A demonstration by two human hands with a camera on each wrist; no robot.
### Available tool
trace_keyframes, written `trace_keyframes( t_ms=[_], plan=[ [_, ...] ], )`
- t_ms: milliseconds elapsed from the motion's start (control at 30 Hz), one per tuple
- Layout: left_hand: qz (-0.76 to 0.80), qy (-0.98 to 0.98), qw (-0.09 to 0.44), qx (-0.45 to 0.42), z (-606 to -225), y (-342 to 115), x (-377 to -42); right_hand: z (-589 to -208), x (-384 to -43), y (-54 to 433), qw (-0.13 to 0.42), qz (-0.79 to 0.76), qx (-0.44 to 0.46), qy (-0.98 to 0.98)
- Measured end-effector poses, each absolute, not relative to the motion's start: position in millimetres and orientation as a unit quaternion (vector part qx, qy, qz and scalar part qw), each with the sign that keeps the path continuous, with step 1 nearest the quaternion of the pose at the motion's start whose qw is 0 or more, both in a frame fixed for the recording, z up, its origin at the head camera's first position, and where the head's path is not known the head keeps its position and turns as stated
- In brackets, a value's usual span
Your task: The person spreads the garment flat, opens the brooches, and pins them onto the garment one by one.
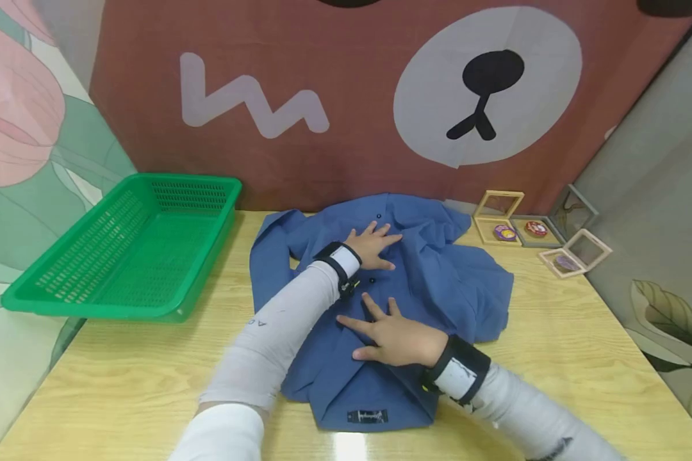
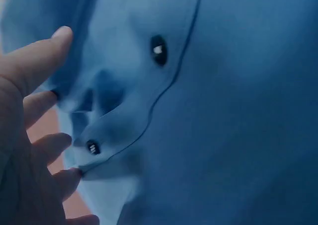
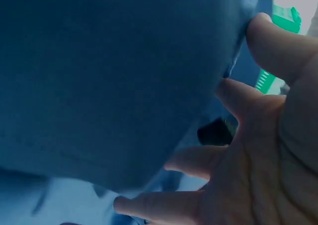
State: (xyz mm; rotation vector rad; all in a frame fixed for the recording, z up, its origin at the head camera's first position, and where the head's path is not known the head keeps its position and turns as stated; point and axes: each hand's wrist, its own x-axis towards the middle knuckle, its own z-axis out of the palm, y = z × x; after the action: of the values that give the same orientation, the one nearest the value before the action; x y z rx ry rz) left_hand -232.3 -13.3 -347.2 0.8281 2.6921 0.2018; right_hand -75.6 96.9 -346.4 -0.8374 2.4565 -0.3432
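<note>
A blue button-up shirt lies spread on the table, its collar side with a dark label toward me and its sleeves bunched at the sides. My left hand rests on the upper middle of the shirt with fingers spread, beside the button placket. Closer to me, my right hand touches the cloth, its fingers also spread. In the left wrist view, dark buttons run along the placket near the left fingers. A fold of cloth fills much of the right wrist view, against the right fingertips.
A green plastic basket stands at the left of the wooden table. Several small open framed boxes with round items sit at the back right. Behind the table hangs a brown cloth with a bear print.
</note>
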Motion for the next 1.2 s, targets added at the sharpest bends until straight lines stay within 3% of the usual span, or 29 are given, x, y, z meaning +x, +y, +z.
trace_keyframes(
  t_ms=[167, 433, 867, 1200],
  plan=[
    [0.042, 0.949, 0.171, 0.261, -371, 2, -251, -358, -73, 94, 0.279, -0.114, -0.300, 0.905],
    [0.030, 0.946, 0.244, 0.212, -389, 4, -263, -363, -70, 89, 0.281, -0.111, -0.299, 0.905],
    [0.031, 0.949, 0.216, 0.229, -385, 0, -257, -366, -67, 94, 0.273, -0.098, -0.285, 0.913],
    [0.035, 0.958, 0.214, 0.189, -389, -7, -258, -368, -69, 99, 0.276, -0.103, -0.278, 0.914]
  ],
)
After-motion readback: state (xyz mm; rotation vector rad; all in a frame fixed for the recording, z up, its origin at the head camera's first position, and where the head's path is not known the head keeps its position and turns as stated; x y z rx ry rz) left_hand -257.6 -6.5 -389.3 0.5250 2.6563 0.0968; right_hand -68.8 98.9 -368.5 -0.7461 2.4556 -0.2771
